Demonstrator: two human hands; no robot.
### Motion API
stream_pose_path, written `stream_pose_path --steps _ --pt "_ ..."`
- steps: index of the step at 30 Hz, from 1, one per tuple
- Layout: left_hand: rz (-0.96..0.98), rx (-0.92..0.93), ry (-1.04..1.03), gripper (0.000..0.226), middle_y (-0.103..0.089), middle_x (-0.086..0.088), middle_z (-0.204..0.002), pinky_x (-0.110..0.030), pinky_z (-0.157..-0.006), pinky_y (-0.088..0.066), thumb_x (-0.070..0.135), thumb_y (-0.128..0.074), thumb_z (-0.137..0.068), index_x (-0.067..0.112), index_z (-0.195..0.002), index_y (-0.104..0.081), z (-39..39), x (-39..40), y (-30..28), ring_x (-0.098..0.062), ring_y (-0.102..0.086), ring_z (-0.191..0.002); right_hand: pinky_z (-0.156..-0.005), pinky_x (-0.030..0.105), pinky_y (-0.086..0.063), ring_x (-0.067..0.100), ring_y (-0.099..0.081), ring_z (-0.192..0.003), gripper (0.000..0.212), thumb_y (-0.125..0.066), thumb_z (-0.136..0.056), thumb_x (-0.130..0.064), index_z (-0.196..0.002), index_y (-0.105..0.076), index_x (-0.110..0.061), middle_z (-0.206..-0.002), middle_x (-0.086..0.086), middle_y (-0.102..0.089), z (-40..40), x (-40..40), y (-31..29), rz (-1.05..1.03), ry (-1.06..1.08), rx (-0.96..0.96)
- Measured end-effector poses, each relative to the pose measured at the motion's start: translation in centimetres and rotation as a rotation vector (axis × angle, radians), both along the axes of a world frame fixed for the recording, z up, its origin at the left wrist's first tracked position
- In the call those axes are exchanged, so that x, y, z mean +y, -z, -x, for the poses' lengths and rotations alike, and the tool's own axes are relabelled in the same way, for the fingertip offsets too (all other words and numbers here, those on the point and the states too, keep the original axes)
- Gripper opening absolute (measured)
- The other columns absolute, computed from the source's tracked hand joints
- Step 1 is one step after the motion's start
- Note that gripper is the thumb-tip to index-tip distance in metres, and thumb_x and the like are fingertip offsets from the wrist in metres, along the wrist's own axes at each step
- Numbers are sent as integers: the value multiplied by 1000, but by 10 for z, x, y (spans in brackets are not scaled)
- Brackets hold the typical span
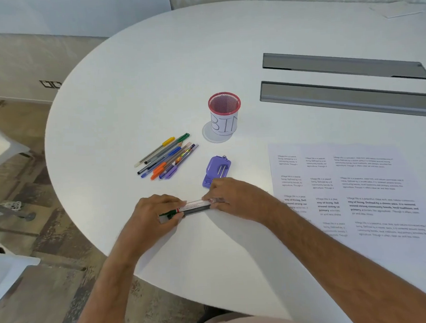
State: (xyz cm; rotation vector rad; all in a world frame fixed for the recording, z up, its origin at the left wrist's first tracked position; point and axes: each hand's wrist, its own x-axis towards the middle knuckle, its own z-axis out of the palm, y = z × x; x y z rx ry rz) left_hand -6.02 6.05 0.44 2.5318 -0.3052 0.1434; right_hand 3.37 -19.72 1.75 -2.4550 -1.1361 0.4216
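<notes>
A marker pen (196,207) with a white label and a green end lies level just above the white table (152,77), held at both ends. My left hand (155,216) grips its green end with curled fingers. My right hand (234,200) pinches the other end. Beyond my hands lies a loose bunch of several coloured pens (168,157). A red mesh cup (225,117) with a paper label reading "BIN" stands upright farther back.
A purple plastic device (216,170) lies just behind my right hand. A printed sheet of text (353,190) covers the table at the right. Two grey cable-slot covers (347,83) run across the far right. The table's curved edge is at the left, with floor below.
</notes>
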Motion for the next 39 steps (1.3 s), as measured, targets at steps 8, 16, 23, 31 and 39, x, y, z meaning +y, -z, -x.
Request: stream_pose_path --steps 8,16,23,31,39 --pt "-73 -58 -19 29 -80 5 -109 -33 -80 -55 21 -85 -85 21 -114 -82 -2 42 2 -11 -71 -91 -87 39 -55 25 -59 -114 34 -43 -112 -22 -143 -57 -16 -130 6 -59 15 46 2 138 -76 -304" --pt "-92 -18 -169 26 -75 6 -117 -43 -89 -51 24 -80 -91 21 -117 -80 -8 58 5 -15 -68 -101 -92 42 -42 27 -58 -114 45 -63 -99 -11 -142 -55 -17 -129 5 -62 2 83 0 263 -52 -572" --pt "-115 -52 -252 27 -74 0 -119 -44 -92 -45 23 -76 -94 15 -120 -78 -20 31 12 -23 -67 -110 -101 47 -41 28 -57 -122 62 -81 -85 -14 -143 -57 -16 -138 7 -60 -16 90 -7 407 82 -583" --pt "-159 -85 -323 26 -72 -9 -120 -47 -85 -44 16 -79 -91 10 -117 -78 -39 -14 10 -30 -70 -107 -109 50 -38 26 -54 -134 69 -85 -84 -19 -146 -54 -22 -147 4 -57 -14 80 -15 453 174 -556" --pt "-210 -67 -383 36 -66 -11 -130 -47 -92 -39 6 -68 -92 12 -127 -71 -57 -38 -2 -33 -63 -118 -118 51 -29 24 -52 -136 43 -70 -99 -18 -140 -58 -22 -146 3 -58 -16 69 -3 368 161 -535"
